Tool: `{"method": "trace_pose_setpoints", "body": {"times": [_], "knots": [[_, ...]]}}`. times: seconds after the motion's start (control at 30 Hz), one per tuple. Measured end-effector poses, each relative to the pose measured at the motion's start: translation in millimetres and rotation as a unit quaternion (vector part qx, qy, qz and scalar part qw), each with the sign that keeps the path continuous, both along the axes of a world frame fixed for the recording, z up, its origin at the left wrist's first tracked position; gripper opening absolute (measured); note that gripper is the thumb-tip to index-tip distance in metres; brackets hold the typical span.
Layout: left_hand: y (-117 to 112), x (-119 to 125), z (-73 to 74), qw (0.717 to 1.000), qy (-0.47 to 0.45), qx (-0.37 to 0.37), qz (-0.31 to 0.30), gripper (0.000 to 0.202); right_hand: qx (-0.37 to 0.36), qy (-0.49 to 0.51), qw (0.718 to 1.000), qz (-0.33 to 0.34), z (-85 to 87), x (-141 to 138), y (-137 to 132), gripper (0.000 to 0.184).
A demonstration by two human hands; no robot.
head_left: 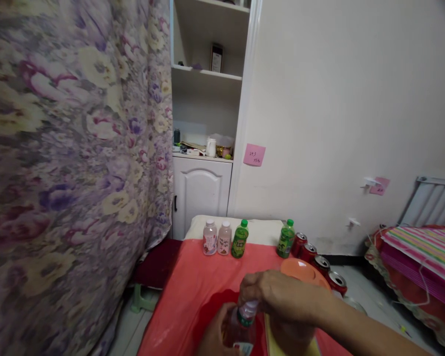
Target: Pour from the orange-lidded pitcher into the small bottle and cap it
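Observation:
Low in the view, my left hand (pixel 213 336) wraps round the body of a small clear bottle (pixel 242 330) with a green neck band. My right hand (pixel 282 294) comes in from the right and its fingers are closed on the bottle's top. Both hands are over a table with a red cloth (pixel 193 291). Behind my right hand lies an orange plate (pixel 300 269).
At the table's far edge stand two pink bottles (pixel 217 238) and two green bottles (pixel 240 239), one of them further right (pixel 285 239), then several red cans (pixel 315 257). A flowered curtain (pixel 70 163) hangs left, a white cupboard (pixel 202 190) behind, and a striped bed cover (pixel 422 252) lies right.

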State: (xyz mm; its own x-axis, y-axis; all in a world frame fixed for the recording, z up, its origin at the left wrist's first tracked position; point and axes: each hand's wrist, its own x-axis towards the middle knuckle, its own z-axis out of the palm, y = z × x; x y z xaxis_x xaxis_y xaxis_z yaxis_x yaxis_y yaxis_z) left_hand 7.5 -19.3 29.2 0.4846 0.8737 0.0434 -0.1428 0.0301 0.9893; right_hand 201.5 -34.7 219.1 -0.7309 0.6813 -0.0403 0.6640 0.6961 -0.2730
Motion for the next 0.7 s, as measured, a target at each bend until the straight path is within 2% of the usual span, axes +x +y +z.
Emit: {"method": "trace_pose_setpoints", "body": {"times": [0.13,0.3,0.4,0.53,0.63,0.7], "knots": [[-1.1,1.2,4.6,1.000,-0.002,-0.011,0.007,0.070,-0.004,-0.021,1.000,-0.007,4.6,-2.7,1.1,0.023],[-3.5,1.3,8.7,1.000,0.007,-0.009,0.017,0.070,0.036,-0.113,0.992,-0.040,8.7,-8.1,-0.7,0.021],[-5.5,1.0,10.2,1.000,0.009,-0.015,0.023,0.071,0.057,-0.138,0.984,-0.096,3.1,-14.5,-2.8,0.037],[-6.5,0.3,9.3,1.000,0.011,-0.014,0.017,0.069,0.077,-0.160,0.976,-0.130,-2.2,-20.6,-5.3,0.061],[-4.9,-0.2,5.9,1.000,0.009,-0.001,0.015,0.069,0.062,-0.137,0.978,-0.142,3.0,-16.5,-5.4,0.067],[-3.2,-0.2,3.0,1.000,0.005,0.009,0.017,0.069,0.027,-0.102,0.987,-0.119,8.0,-11.1,-5.2,0.065]]}}
